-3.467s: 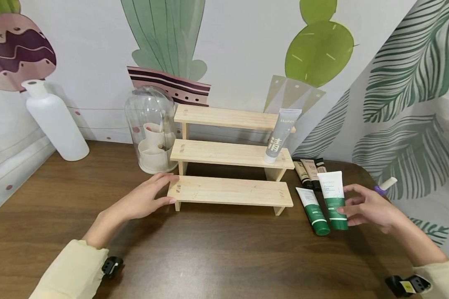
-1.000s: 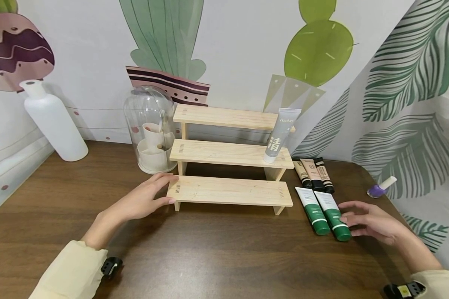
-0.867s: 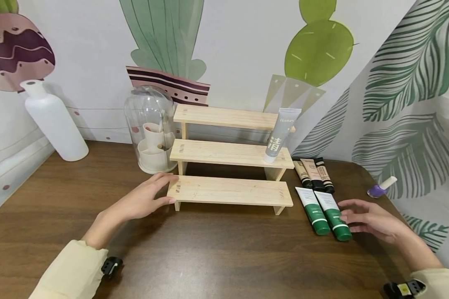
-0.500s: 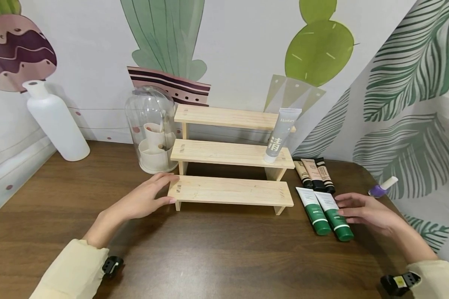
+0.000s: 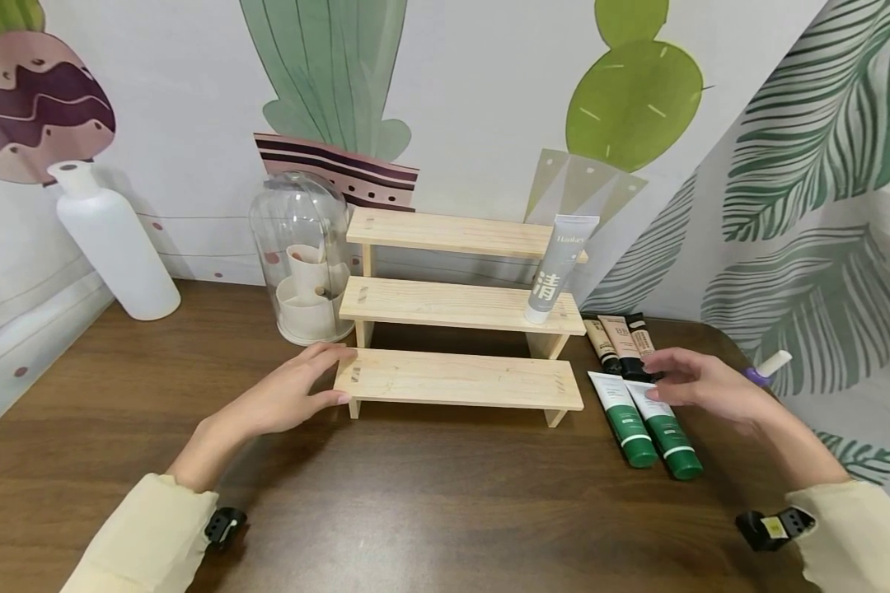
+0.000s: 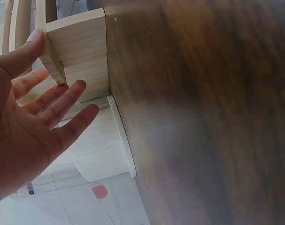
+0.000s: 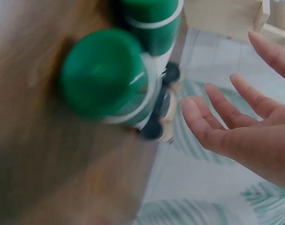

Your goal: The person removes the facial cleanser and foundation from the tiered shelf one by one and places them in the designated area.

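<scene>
My left hand [image 5: 319, 383] rests open against the left end of the lowest step of a three-step wooden shelf [image 5: 460, 379]; the left wrist view shows its straight fingers [image 6: 62, 101] touching the shelf's end board [image 6: 81, 56]. My right hand [image 5: 675, 380] hovers open and holds nothing, above the top ends of two green-capped white tubes [image 5: 641, 416] lying side by side on the table. Its fingertips reach toward three small beige and black tubes [image 5: 619, 338] behind them. The right wrist view shows the green caps [image 7: 107, 75], blurred, and relaxed fingers [image 7: 212, 126].
A grey tube [image 5: 556, 268] stands on the middle step at the right. A glass dome [image 5: 300, 255] over a white holder sits left of the shelf, with a white bottle [image 5: 111, 243] further left. A purple nail-polish bottle [image 5: 765, 366] lies near the right table edge.
The right hand laid down the green tube it held beside the other one, let go, then moved away from me toward the small tubes. The left hand stayed put.
</scene>
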A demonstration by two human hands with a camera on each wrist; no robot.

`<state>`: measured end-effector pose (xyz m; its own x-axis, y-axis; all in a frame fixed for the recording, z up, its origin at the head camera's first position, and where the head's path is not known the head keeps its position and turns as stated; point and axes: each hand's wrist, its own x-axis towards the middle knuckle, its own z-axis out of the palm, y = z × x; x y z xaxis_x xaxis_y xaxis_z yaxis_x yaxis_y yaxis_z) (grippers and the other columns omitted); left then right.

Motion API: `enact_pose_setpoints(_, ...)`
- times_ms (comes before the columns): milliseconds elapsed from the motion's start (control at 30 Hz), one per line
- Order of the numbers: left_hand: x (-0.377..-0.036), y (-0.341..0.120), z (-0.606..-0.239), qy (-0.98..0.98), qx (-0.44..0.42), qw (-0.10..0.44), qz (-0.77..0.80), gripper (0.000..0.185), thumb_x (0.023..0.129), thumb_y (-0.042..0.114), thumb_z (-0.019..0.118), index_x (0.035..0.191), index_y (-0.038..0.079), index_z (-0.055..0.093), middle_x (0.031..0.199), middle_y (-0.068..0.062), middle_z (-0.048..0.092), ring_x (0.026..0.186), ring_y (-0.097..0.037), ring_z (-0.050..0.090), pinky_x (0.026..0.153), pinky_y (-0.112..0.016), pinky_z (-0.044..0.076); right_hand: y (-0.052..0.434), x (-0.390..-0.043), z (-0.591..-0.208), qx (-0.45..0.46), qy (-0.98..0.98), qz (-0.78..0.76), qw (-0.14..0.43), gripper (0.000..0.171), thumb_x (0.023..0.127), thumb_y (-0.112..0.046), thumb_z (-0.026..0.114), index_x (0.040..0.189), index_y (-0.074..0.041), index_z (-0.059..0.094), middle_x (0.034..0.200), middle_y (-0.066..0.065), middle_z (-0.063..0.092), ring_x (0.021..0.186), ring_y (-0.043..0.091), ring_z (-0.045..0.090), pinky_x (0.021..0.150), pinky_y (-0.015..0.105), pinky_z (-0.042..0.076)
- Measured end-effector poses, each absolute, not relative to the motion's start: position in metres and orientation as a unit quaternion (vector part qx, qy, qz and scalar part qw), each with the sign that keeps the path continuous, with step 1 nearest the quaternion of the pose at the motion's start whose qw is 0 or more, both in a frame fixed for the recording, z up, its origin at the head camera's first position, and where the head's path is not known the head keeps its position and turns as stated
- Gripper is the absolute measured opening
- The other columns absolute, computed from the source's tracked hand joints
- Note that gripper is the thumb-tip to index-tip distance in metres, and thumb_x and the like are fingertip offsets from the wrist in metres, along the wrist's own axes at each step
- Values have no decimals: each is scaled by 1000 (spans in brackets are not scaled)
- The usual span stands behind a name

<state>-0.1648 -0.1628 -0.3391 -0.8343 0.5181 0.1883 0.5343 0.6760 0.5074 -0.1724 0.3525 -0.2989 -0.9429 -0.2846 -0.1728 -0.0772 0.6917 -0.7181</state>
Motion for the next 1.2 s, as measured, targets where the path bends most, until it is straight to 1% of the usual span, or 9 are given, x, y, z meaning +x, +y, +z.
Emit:
enact_pose_setpoints(67,-165,-162,-340,-915,-288,15,-283,52,84,15,66,129,-1,45,132,-24,40,122,-40,37,97,-53,32,344,-175,-295,-107,910,-378,134,55,84,-19,66,126,7,41,122,28,46,106,39,48,75,26,49)
enact_pose_setpoints(167,-165,-162,-340,-914,-288,14,-284,52,84,15,66,129,-1,45,132,-24,40,122,-39,37,97,-53,32,331,-179,-289,-115,911,-374,131,56,83,-21,68,126,4,43,122,25,47,108,39,46,76,28,48)
enact_pose_setpoints(300,-165,-161,-340,-915,-287,12,-285,52,84,14,65,129,-1,45,133,-24,39,122,-40,37,97,-53,32,314,-183,-284,-125,914,-367,117,54,82,-23,68,126,0,46,123,22,48,110,37,47,80,32,47)
enact_pose_setpoints(467,-164,-161,-338,-914,-286,11,-286,51,84,14,65,129,-2,45,133,-25,39,122,-40,37,97,-54,32,293,-186,-278,-143,909,-379,98,52,83,-21,68,127,-2,46,122,18,50,110,34,48,80,28,47)
enact_pose_setpoints(633,-164,-162,-339,-915,-285,12,-286,51,84,14,65,129,-2,45,133,-24,39,122,-40,38,97,-54,33,274,-190,-271,-142,902,-400,82,52,81,-20,70,125,-4,48,117,15,52,105,24,50,80,25,46)
enact_pose_setpoints(700,-164,-162,-339,-915,-286,12,-286,51,85,14,65,129,-2,45,133,-24,39,122,-40,37,97,-54,33,268,-192,-269,-139,902,-402,74,52,81,-19,70,125,-3,47,115,16,53,101,21,50,78,25,47)
enact_pose_setpoints(867,-164,-163,-340,-914,-287,13,-286,51,85,15,65,129,-2,45,133,-25,39,122,-40,37,97,-54,32,260,-194,-263,-120,905,-404,49,53,83,-17,68,127,-1,45,112,17,53,95,20,51,73,26,49)
enact_pose_setpoints(1000,-164,-163,-340,-914,-287,14,-286,51,84,14,65,128,-2,46,132,-25,39,122,-40,37,97,-54,32,256,-195,-262,-118,896,-426,32,52,82,-16,69,126,0,46,112,17,52,95,19,51,70,24,50)
enact_pose_setpoints(1200,-164,-163,-340,-914,-287,15,-284,51,85,15,65,129,-2,46,132,-24,40,122,-39,37,97,-53,32,245,-199,-263,-154,884,-442,2,46,81,-7,68,121,4,49,110,20,55,97,24,53,71,19,47)
